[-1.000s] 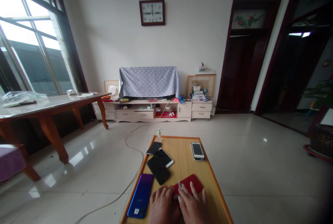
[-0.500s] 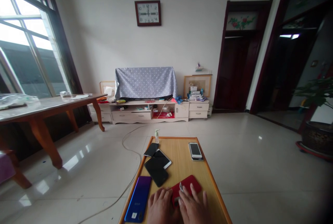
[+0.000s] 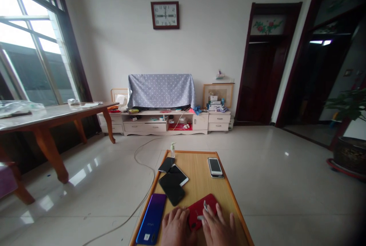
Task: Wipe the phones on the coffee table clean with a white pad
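Note:
A red phone [image 3: 212,201] lies back-up on the small wooden table, tilted a little, its camera spot at the near left corner. My left hand [image 3: 175,225] is closed at its left edge, fingers bent together and the thumb along the near side, holding it down. Over the phone's right part lies my right hand [image 3: 217,223], its fingers pressing a small whitish wipe [image 3: 205,205] against the red back. Only bits of the wipe show between and beside the fingers. A blue-purple phone [image 3: 151,217] lies left of my left hand.
Beyond my hands lie a black phone [image 3: 172,189], a white-edged phone [image 3: 180,175], a dark phone [image 3: 166,165] and stacked phones [image 3: 215,166]. A pump bottle [image 3: 172,150] stands at the far table edge [image 3: 194,151]. A cable [image 3: 140,200] crosses the floor.
My right hand with the wipe has slid a little to the right over the red phone, baring its camera corner. My left hand has stayed at the phone's left edge.

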`<state>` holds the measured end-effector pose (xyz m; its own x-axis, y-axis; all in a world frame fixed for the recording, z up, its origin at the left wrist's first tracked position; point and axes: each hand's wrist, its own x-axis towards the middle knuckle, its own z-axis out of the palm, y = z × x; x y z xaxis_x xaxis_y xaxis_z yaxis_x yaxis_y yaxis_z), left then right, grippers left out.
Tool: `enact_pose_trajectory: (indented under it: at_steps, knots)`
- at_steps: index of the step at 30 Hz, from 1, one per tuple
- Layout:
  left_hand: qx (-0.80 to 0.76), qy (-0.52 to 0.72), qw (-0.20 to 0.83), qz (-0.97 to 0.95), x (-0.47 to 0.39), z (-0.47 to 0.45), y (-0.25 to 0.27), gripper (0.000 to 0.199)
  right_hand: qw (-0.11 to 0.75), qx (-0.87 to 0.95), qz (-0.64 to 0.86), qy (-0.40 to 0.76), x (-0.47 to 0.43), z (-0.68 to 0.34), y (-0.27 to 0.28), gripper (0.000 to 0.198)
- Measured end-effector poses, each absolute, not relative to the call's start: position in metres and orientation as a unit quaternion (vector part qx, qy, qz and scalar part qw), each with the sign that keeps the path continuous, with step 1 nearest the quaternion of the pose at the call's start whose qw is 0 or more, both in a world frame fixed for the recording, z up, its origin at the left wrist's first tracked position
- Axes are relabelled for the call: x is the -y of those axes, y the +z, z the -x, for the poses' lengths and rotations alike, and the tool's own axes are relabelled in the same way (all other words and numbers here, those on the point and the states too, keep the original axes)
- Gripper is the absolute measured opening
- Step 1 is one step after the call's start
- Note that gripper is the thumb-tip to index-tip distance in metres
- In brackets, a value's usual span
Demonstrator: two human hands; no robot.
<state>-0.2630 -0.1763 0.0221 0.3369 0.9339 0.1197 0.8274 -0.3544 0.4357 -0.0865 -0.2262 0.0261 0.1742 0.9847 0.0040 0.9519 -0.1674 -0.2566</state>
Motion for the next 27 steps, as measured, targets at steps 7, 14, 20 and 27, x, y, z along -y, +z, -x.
enact_pose_trajectory:
  at_steps: [7,14,20,27]
  knots:
    - [-0.542,0.185,0.157,-0.805,0.182,0.263,0.03,0.049,0.131,0.64,0.755,0.055,0.208,0.09,0.034,0.051]
    - [-0.546,0.176,0.158,-0.804,0.18,0.264,0.03,0.05,0.099,0.624,0.772,0.065,0.224,0.067,0.03,0.051]
    - [-0.544,0.19,0.158,-0.802,0.182,0.265,0.034,0.044,0.098,0.65,0.749,0.088,0.223,0.094,0.022,0.051]
    - [-0.546,0.18,0.169,-0.801,0.183,0.265,0.036,0.051,0.112,0.635,0.763,0.037,0.204,0.083,0.026,0.052]
